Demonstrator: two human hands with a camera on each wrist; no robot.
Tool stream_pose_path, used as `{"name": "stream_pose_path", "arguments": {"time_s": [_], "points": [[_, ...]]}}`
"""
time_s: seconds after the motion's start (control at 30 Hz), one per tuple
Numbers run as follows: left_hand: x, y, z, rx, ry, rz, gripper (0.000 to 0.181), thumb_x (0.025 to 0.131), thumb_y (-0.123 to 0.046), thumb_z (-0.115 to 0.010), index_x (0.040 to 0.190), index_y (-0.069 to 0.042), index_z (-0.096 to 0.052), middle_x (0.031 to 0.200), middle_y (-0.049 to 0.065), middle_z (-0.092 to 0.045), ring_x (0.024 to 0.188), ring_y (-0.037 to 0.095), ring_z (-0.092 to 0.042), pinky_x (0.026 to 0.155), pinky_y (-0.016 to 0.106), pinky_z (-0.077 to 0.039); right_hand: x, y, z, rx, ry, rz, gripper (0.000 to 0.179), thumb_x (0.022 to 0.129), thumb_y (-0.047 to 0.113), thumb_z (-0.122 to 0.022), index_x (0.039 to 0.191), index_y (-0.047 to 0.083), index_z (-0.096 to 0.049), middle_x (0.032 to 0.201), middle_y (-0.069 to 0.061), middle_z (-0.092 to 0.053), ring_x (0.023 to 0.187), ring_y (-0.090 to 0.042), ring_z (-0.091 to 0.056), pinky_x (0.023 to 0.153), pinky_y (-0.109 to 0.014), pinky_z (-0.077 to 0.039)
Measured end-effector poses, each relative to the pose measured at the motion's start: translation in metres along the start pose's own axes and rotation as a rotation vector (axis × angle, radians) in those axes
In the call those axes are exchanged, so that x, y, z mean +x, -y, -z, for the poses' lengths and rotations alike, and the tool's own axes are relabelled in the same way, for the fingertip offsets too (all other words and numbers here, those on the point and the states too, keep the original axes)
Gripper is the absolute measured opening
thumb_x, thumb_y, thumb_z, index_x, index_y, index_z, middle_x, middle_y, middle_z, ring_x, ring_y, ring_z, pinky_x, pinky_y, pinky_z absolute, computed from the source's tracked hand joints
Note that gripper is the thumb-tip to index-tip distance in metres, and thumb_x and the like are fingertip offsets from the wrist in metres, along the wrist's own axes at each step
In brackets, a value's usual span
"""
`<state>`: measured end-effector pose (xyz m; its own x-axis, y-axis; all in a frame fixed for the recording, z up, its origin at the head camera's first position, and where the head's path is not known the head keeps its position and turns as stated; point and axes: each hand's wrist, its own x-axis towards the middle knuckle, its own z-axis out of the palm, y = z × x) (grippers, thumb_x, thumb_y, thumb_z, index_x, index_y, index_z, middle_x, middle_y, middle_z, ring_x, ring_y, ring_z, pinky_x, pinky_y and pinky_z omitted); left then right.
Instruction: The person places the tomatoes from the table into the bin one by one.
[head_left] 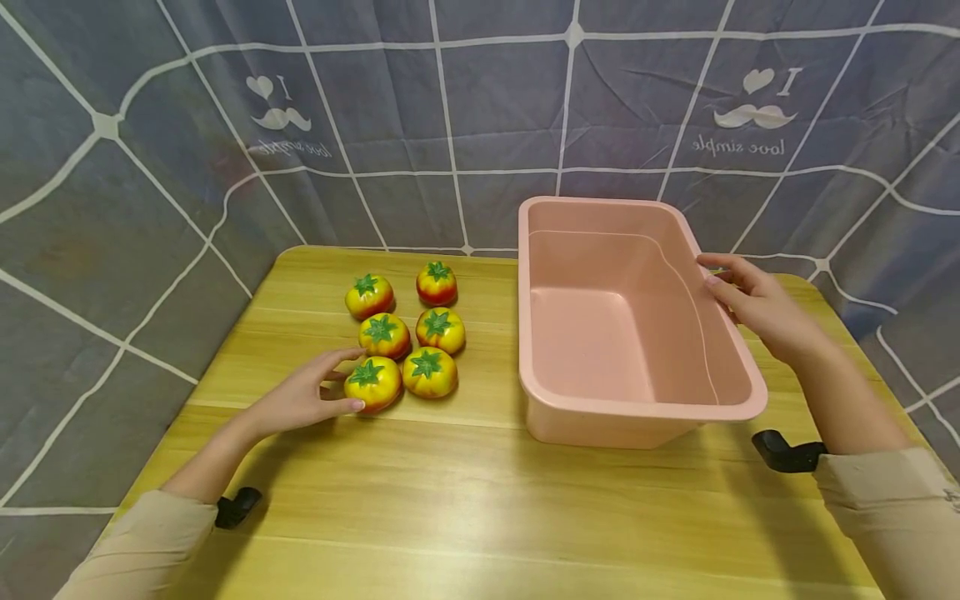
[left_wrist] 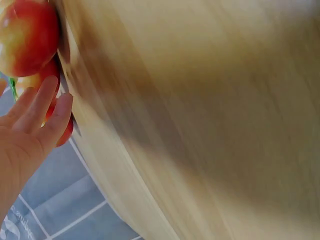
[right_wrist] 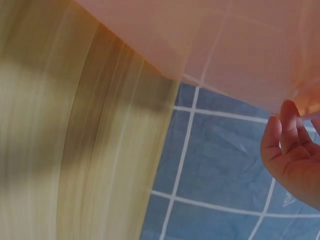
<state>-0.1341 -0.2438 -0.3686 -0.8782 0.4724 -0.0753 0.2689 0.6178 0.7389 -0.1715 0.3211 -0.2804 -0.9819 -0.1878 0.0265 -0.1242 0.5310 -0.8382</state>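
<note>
Several yellow-and-red tomatoes with green leafy tops stand in two rows at the left of the table in the head view. My left hand (head_left: 303, 393) is at the nearest left tomato (head_left: 372, 385), thumb tip at its front side and the other fingers behind. In the left wrist view its fingers (left_wrist: 42, 112) look extended and spread beside the red undersides. To the right stands a deep pink plastic basin (head_left: 641, 408). My right hand (head_left: 765, 304) holds its right rim, thumb over the edge and bent fingers (right_wrist: 290, 127) at the outer wall.
The wooden table (head_left: 420, 508) ends at a grey-blue curtain (head_left: 495, 108) with white grid lines, which also hangs along both sides. Black wrist mounts (head_left: 787, 452) sit at the cuffs of the beige sleeves (head_left: 892, 508).
</note>
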Motion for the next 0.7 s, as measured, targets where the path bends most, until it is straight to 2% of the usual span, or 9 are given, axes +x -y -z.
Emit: {"name": "stream_pose_path", "arguments": {"time_s": [0.17, 0.37, 0.7], "points": [[0.0019, 0.0020, -0.0035, 0.027, -0.004, -0.008, 0.070, 0.083, -0.028, -0.071, 0.139, -0.004, -0.037, 0.139, 0.021, -0.038, 0.110, 0.040, -0.052, 0.087, 0.047, -0.048, 0.0022, 0.0010, -0.0054, 0.035, -0.033, -0.012, 0.033, 0.099, 0.019, -0.044, 0.132, 0.018, -0.045, 0.094, 0.008, -0.050, 0.074, -0.005, -0.053, 0.058, -0.018, -0.047], [0.0029, 0.0041, -0.0064, 0.047, 0.004, -0.010, 0.072, 0.083, -0.031, -0.071, 0.139, -0.004, -0.036, 0.140, 0.020, -0.038, 0.110, 0.038, -0.051, 0.086, 0.048, -0.047, 0.0019, 0.0018, -0.0080, 0.090, -0.036, -0.029, 0.032, 0.099, 0.017, -0.045, 0.130, 0.022, -0.046, 0.091, 0.006, -0.051, 0.073, -0.006, -0.054, 0.058, -0.018, -0.047], [0.0063, 0.0062, -0.0075, 0.054, -0.003, -0.008, 0.070, 0.082, -0.031, -0.072, 0.138, -0.004, -0.039, 0.139, 0.020, -0.040, 0.111, 0.036, -0.050, 0.086, 0.046, -0.048, -0.0009, 0.0032, -0.0096, 0.167, -0.033, -0.047, 0.035, 0.098, 0.016, -0.046, 0.133, 0.018, -0.043, 0.088, 0.005, -0.054, 0.071, -0.006, -0.059, 0.058, -0.020, -0.051]]}}
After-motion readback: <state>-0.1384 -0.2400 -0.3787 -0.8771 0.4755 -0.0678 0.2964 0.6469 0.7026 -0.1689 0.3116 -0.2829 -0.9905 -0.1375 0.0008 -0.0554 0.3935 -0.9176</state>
